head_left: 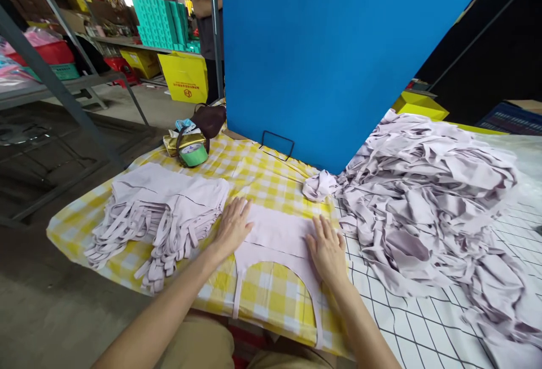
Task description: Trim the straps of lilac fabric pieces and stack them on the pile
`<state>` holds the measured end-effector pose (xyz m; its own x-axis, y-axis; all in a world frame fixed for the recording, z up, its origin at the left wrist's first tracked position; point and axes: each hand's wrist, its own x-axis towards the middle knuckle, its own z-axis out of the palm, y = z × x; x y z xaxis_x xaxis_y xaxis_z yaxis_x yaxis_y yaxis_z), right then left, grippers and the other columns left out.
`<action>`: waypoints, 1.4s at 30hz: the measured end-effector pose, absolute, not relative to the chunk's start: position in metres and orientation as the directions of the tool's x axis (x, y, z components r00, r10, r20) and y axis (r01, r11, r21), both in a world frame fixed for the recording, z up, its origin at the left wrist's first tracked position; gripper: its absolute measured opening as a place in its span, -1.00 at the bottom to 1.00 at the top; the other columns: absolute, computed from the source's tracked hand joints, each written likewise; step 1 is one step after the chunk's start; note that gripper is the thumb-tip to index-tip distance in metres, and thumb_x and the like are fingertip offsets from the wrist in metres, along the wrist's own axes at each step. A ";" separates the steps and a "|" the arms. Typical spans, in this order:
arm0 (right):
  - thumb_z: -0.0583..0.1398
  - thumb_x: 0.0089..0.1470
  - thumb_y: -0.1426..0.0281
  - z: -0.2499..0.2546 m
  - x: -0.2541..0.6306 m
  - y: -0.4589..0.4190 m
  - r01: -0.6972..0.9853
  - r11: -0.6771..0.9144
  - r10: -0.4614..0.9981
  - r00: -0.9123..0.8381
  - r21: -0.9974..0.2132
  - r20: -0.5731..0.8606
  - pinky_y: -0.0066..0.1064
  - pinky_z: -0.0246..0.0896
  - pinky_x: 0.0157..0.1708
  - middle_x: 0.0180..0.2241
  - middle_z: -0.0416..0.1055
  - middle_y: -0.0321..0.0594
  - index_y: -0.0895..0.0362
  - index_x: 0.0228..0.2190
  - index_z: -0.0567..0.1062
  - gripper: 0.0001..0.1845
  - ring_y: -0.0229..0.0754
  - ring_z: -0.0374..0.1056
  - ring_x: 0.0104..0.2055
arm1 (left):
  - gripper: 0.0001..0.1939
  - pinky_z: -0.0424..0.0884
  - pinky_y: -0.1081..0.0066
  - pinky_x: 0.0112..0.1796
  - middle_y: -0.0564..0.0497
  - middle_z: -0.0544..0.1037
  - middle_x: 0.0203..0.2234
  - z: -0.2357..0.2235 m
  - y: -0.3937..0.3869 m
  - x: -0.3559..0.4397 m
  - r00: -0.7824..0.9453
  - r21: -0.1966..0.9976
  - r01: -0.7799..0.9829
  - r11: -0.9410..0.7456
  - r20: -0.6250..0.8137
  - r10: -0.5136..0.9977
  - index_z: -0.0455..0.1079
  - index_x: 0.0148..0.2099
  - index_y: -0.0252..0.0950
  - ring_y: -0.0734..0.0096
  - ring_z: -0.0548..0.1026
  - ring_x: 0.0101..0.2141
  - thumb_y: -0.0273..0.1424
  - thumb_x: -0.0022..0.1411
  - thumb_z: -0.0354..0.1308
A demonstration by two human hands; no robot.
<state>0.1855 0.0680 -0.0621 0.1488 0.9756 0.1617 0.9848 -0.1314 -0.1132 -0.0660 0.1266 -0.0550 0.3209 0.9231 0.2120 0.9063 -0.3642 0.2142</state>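
Observation:
A pale lilac strapped top (275, 232) is spread flat on the yellow checked tablecloth (271, 287) in front of me, its two straps pointing toward my lap. My left hand (232, 225) lies flat on its left edge, fingers stretched out. On its right edge rests my right hand (327, 247), palm down with the fingers apart. Neither hand grips anything. To the left is a neat stack of like tops (169, 194), the straps hanging toward the near side. A large loose heap of the same lilac garments (415, 200) lies crumpled on the right.
A big blue board (322, 58) stands behind the table. Green tape (193, 154) and a dark pouch (210, 119) sit at the back left. Under the heap is a white grid cloth (393, 318). A metal rack (63, 84) stands left; a person (205, 30) is beyond.

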 end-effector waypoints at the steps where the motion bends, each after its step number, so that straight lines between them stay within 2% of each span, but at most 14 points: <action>1: -0.12 0.19 0.26 -0.067 0.187 0.062 0.992 -0.080 0.990 0.090 -0.095 0.106 -0.10 -0.18 0.12 0.23 0.03 -0.11 0.13 0.15 0.16 -0.47 -0.04 -0.10 0.26 | -0.49 0.10 0.14 0.11 -0.16 0.17 0.18 -0.061 0.122 -0.069 0.383 0.201 0.886 -0.418 0.194 0.903 0.11 0.20 -0.28 0.09 0.11 0.18 -0.37 0.21 0.03; 6: -0.18 0.21 0.22 -0.080 0.205 0.033 0.997 -0.053 0.998 0.051 -0.065 -0.034 -0.06 -0.19 0.16 0.27 -0.08 -0.20 0.08 0.20 0.08 -0.44 -0.08 -0.19 0.29 | -0.49 -0.02 0.09 0.16 -0.10 -0.04 0.27 -0.073 0.107 -0.087 0.459 0.176 0.870 -0.461 0.053 0.887 0.01 0.27 -0.19 0.15 -0.04 0.24 -0.28 0.30 -0.11; 10: -0.19 0.21 0.22 -0.074 0.208 0.031 0.990 -0.105 0.992 0.099 -0.091 -0.074 -0.06 -0.19 0.17 0.28 -0.12 -0.18 0.11 0.21 0.06 -0.42 -0.09 -0.22 0.30 | -0.46 -0.04 0.05 0.16 -0.17 -0.07 0.26 -0.070 0.102 -0.088 0.416 0.157 0.898 -0.412 0.011 0.909 0.01 0.27 -0.26 0.11 -0.08 0.24 -0.23 0.29 -0.10; 14: -0.13 0.18 0.24 -0.066 0.203 0.040 0.980 -0.123 0.990 0.111 -0.154 -0.082 0.00 -0.25 0.17 0.26 -0.07 -0.15 0.13 0.19 0.09 -0.42 -0.04 -0.21 0.30 | -0.46 -0.09 0.05 0.17 -0.12 -0.09 0.27 -0.067 0.098 -0.086 0.417 0.153 0.899 -0.411 -0.012 0.909 -0.03 0.28 -0.24 0.17 -0.11 0.25 -0.23 0.30 -0.12; 16: -0.07 0.14 0.24 -0.057 0.200 0.035 0.970 -0.105 0.994 0.097 -0.221 -0.045 0.02 -0.20 0.15 0.21 0.08 -0.08 0.15 0.13 0.20 -0.45 0.03 -0.07 0.25 | -0.45 -0.08 0.05 0.17 -0.13 -0.08 0.27 -0.066 0.096 -0.088 0.415 0.151 0.902 -0.405 -0.044 0.909 -0.02 0.28 -0.24 0.17 -0.10 0.25 -0.22 0.30 -0.11; 19: -0.07 0.13 0.23 -0.031 0.193 0.000 0.895 -0.110 0.993 0.118 -0.432 -0.008 -0.11 0.11 -0.03 -0.06 0.40 -0.01 0.15 -0.09 0.39 -0.58 0.01 0.29 0.00 | -0.46 -0.07 -0.01 0.15 -0.18 -0.06 0.26 -0.061 0.090 -0.091 0.418 0.146 0.901 -0.409 -0.036 0.908 0.01 0.27 -0.26 0.11 -0.10 0.25 -0.23 0.29 -0.10; 22: -0.11 0.18 0.19 -0.007 0.183 -0.055 0.732 -0.156 0.970 -0.012 -0.663 -0.241 -0.39 0.23 -0.32 -0.39 0.46 -0.16 0.12 -0.39 0.43 -0.59 -0.15 0.37 -0.33 | -0.47 -0.12 -0.05 0.15 -0.18 -0.04 0.26 -0.055 0.080 -0.081 0.478 0.169 0.865 -0.472 0.007 0.878 0.01 0.27 -0.26 0.10 -0.10 0.25 -0.25 0.29 -0.10; 25: -0.05 0.14 0.16 -0.014 0.173 -0.104 0.681 -0.272 0.860 -0.145 -0.680 -0.489 -0.45 0.21 -0.42 -0.50 0.44 -0.21 0.12 -0.50 0.43 -0.59 -0.18 0.35 -0.42 | -0.48 -0.16 -0.05 0.17 -0.16 -0.03 0.26 -0.049 0.066 -0.053 0.578 0.232 0.791 -0.567 0.023 0.816 0.01 0.26 -0.25 0.12 -0.11 0.25 -0.28 0.30 -0.09; 28: 0.07 0.01 0.09 -0.054 0.163 -0.128 0.602 -0.444 0.871 0.119 -0.663 -0.476 -0.35 0.25 -0.23 -0.26 0.48 -0.06 0.14 -0.36 0.49 -0.60 -0.03 0.38 -0.19 | -0.48 -0.15 -0.04 0.17 -0.13 -0.02 0.26 -0.049 0.048 -0.017 0.715 0.306 0.656 -0.690 0.043 0.698 0.01 0.26 -0.23 0.16 -0.11 0.25 -0.26 0.30 -0.09; 31: 0.13 -0.08 -0.01 -0.089 0.152 -0.133 0.294 -0.503 0.853 0.321 -0.813 -0.411 -0.31 0.22 -0.11 -0.11 0.42 0.00 0.16 -0.22 0.47 -0.45 0.02 0.31 -0.02 | -0.46 -0.11 -0.02 0.17 -0.14 -0.03 0.26 -0.054 0.032 0.012 0.791 0.346 0.553 -0.758 0.067 0.608 0.00 0.26 -0.22 0.15 -0.11 0.25 -0.22 0.29 -0.06; 34: 0.18 -0.12 -0.03 -0.094 0.146 -0.136 0.047 -0.473 0.847 0.299 -0.880 -0.439 -0.31 0.22 -0.13 -0.28 0.48 -0.08 0.17 -0.36 0.52 -0.49 -0.01 0.36 -0.13 | -0.46 -0.08 -0.02 0.16 -0.17 -0.03 0.26 -0.063 0.023 0.024 0.803 0.352 0.536 -0.767 0.068 0.592 0.03 0.25 -0.23 0.11 -0.10 0.25 -0.19 0.28 -0.05; 38: 0.15 -0.04 -0.01 -0.071 0.154 -0.153 0.075 -0.469 0.869 0.219 -0.880 -0.444 -0.36 0.22 -0.30 -0.52 0.42 -0.18 0.17 -0.57 0.50 -0.52 -0.11 0.33 -0.38 | -0.48 -0.14 0.01 0.17 -0.14 -0.03 0.26 -0.069 0.020 0.023 0.799 0.333 0.540 -0.773 0.089 0.595 0.04 0.25 -0.22 0.15 -0.11 0.25 -0.16 0.31 -0.12; 40: 0.15 -0.03 0.01 -0.058 0.161 -0.165 0.110 -0.478 0.868 0.214 -0.872 -0.449 -0.40 0.20 -0.39 -0.58 0.37 -0.23 0.16 -0.49 0.52 -0.55 -0.16 0.28 -0.45 | -0.48 -0.16 0.03 0.18 -0.11 -0.02 0.26 -0.069 0.019 0.022 0.793 0.324 0.548 -0.771 0.090 0.602 0.03 0.25 -0.21 0.18 -0.11 0.25 -0.16 0.31 -0.15; 42: 0.17 -0.02 0.03 -0.046 0.165 -0.175 0.064 -0.485 0.853 0.258 -0.872 -0.455 -0.41 0.20 -0.43 -0.58 0.36 -0.26 0.11 -0.23 0.51 -0.54 -0.17 0.28 -0.47 | -0.49 -0.17 0.04 0.18 -0.09 -0.02 0.26 -0.069 0.019 0.022 0.788 0.318 0.558 -0.766 0.086 0.610 0.03 0.26 -0.19 0.20 -0.11 0.25 -0.16 0.32 -0.16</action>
<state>0.1651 -0.1748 -0.0461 0.2577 0.8526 -0.4547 0.0642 -0.4846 -0.8724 0.0220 0.0187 -0.0686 0.7880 0.6096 0.0859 0.5581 -0.7663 0.3182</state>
